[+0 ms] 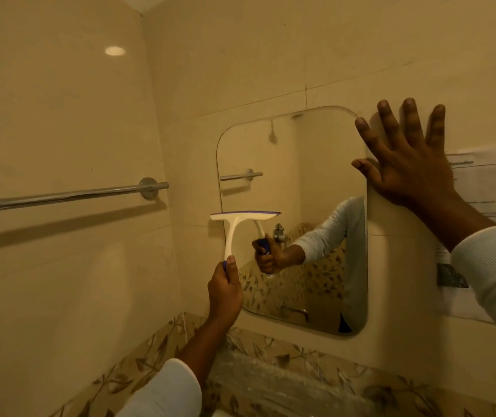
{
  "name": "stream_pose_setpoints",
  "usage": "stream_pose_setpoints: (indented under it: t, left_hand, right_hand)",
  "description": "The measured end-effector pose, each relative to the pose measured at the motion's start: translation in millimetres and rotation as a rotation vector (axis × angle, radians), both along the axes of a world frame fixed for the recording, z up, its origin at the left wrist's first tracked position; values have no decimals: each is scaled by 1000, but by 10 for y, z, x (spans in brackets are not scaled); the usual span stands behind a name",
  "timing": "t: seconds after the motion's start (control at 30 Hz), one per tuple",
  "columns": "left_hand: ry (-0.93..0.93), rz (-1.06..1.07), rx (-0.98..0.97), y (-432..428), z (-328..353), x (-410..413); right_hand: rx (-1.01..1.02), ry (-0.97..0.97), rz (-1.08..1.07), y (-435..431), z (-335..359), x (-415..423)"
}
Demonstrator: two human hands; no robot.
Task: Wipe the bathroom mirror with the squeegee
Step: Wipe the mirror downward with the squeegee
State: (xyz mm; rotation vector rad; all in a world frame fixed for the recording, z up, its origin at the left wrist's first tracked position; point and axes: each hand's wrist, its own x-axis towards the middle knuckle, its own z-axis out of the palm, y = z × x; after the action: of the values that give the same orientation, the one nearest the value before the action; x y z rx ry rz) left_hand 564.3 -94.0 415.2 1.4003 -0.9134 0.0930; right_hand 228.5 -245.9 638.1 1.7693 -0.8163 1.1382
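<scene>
The tiled wall (pixel 240 55) is carrying the mirror (pixel 316 161), a towel bar (pixel 60 196) at left, a paper notice (pixel 481 182) at right.

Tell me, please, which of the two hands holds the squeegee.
The left hand, low beside the mirror, grips the squeegee handle; the right hand rests spread flat against the wall.

You wear a white, finely ribbed long-sleeved top (pixel 495 278); your left hand (pixel 225 293) and right hand (pixel 407 167) are bare.
</scene>
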Motion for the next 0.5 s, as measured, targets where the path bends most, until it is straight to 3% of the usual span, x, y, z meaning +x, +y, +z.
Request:
stream_pose_setpoints:
  t: [0.5]
  left_hand:
    - [94,-21,133,303,-1167,-19]
  right_hand:
    - [29,1,23,7,-1,-1]
